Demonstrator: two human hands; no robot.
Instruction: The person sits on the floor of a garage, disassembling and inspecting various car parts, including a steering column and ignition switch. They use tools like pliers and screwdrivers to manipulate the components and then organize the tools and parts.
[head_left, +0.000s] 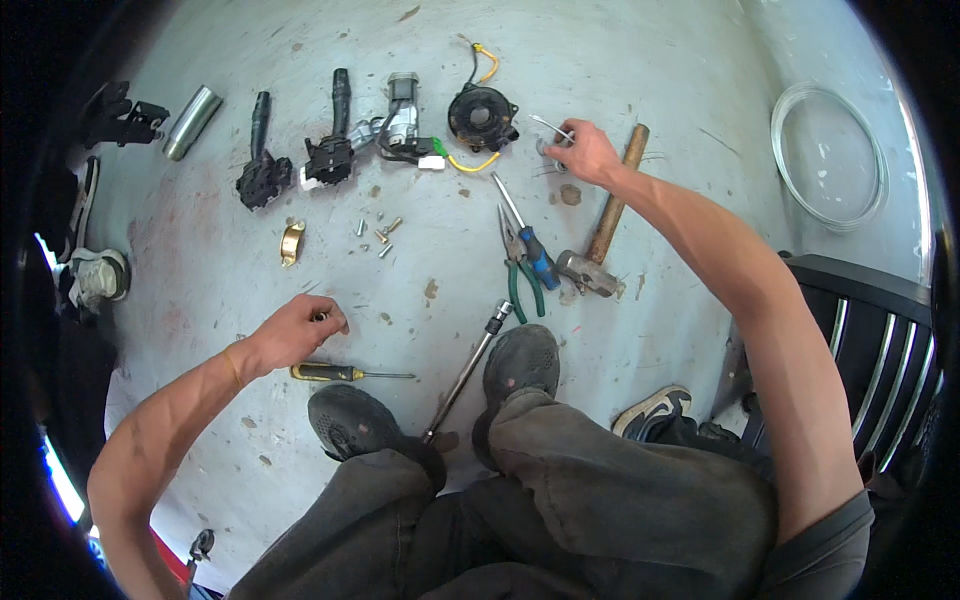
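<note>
Stretched out to the far right, my right hand [588,155] is closed on a slim silver metal tool [548,125], whose thin end points left; its kind is hidden by the fingers. Small shiny round metal pieces [546,148] show just below those fingers. My left hand [300,330] hovers near the floor with curled fingers, and whatever may be inside is too small to name. Below it lies a yellow-and-black screwdriver [330,372]. A black round part with a yellow cable [482,115] rests left of my right hand, and a hammer [615,205] lies under that forearm.
Pliers [522,270], a blue screwdriver [535,250] and a long-handled socket wrench [468,370] lie before my feet. Several bolts [382,236], a brass clamp [291,243], two black stalk switches [264,178], an ignition lock [402,120] and a metal tube [192,123] spread leftward.
</note>
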